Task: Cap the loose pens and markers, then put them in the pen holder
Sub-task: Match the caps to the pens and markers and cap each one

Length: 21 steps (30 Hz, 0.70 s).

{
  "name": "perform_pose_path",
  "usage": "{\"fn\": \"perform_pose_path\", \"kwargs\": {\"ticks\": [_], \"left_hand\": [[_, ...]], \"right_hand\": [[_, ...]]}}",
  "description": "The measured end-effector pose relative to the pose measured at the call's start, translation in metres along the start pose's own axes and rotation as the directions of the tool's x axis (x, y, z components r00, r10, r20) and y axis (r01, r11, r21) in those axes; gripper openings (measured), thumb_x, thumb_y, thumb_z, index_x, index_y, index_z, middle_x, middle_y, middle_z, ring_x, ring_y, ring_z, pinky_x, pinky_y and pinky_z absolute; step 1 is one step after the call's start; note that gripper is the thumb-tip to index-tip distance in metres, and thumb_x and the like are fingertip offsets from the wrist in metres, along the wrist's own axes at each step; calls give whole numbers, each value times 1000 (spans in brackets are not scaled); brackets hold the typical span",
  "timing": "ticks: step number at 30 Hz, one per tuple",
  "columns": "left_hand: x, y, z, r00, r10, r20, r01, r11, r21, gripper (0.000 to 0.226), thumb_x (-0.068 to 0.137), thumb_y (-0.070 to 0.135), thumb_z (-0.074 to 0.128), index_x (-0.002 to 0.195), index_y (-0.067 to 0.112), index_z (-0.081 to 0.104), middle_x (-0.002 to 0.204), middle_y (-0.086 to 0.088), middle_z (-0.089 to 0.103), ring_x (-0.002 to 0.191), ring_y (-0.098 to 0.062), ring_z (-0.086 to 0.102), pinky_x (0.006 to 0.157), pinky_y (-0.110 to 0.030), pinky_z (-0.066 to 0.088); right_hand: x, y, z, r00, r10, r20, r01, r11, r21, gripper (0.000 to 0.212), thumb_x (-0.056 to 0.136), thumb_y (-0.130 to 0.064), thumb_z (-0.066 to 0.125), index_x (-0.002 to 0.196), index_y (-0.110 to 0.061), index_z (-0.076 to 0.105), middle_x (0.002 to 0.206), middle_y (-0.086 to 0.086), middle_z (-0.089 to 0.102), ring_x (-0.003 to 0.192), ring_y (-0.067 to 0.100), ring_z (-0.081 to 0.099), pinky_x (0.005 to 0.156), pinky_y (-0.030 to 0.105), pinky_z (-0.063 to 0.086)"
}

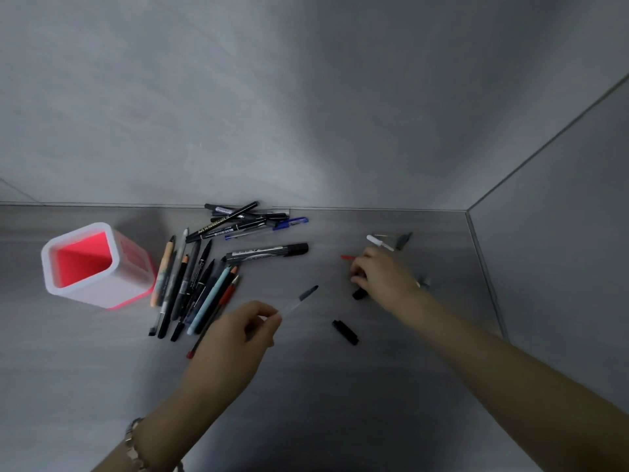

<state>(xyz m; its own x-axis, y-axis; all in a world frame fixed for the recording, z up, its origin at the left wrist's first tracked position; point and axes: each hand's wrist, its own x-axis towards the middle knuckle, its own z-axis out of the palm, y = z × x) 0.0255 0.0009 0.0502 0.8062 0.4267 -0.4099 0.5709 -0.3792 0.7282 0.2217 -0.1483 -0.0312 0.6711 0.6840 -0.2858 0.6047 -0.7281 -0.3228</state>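
Pink pen holder (pixel 79 230) beside pen pile (pixel 190 284); left hand (pixel 238 332) pinches clear pen (pixel 299 299), right hand (pixel 381 277) over caps (pixel 359 294) (grip unclear).

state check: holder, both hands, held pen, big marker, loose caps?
pen holder: upright, nothing visible inside.
left hand: pinches the clear pen.
clear pen: held above the table; capped or not, unclear.
right hand: fingers curled down among the caps; grip unclear.
black marker: lying flat, looks capped.
black cap: loose on the table.
white cap: loose on the table.
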Motion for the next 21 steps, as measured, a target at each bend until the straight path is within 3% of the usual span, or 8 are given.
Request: {"fn": "perform_pose_path", "kwargs": {"ticks": [3,4,6,8,15,21], "left_hand": [[-7,-1,-4,1000,26,-4,-26,997,-78,14,88,29,52,79,40,54,69,3,63,54,4,56,44,-10,40],[-9,-2,-6,999,37,-14,-38,993,-112,14,88,29,54,79,39,56,66,3,63,54,6,56,46,-10,41],[-15,-4,-9,997,64,-41,-70,983,-171,16,85,27,58,75,39,60,62,5,65,58,4,58,51,-9,43],[-21,-6,-11,994,86,-63,-98,972,-213,17,83,25,60,73,39,62,65,10,66,59,0,59,52,-9,43],[-35,-8,-13,988,137,-78,-152,957,-246,19,82,21,62,74,38,63,63,12,65,60,-2,60,56,-8,43],[-38,-7,-15,974,211,-84,-225,949,-220,6,77,39,59,72,40,62,64,15,64,62,-7,61,56,-12,45]], "right_hand": [[-13,-15,-6,998,33,-50,-17,959,283,12,83,-19,61,92,-11,62,92,-3,57,90,10,53,70,16,39],[-20,-24,-13,998,52,-43,-27,890,456,5,83,-17,62,88,-16,62,85,-6,59,83,7,54,65,10,39],[-38,-39,-28,996,50,-77,23,681,732,15,81,-11,62,78,-26,62,77,-11,62,72,2,57,66,7,43],[-57,-51,-44,993,33,-116,80,540,838,25,82,-7,59,76,-31,63,72,-13,64,67,-2,56,65,9,46],[-88,-70,-60,989,-32,-147,139,566,813,20,82,-16,60,77,-35,64,75,-23,66,69,-1,56,66,8,44],[-93,-79,-60,983,-80,-163,175,661,729,17,78,-24,59,77,-40,64,81,-16,61,73,0,55,67,8,41]]}}
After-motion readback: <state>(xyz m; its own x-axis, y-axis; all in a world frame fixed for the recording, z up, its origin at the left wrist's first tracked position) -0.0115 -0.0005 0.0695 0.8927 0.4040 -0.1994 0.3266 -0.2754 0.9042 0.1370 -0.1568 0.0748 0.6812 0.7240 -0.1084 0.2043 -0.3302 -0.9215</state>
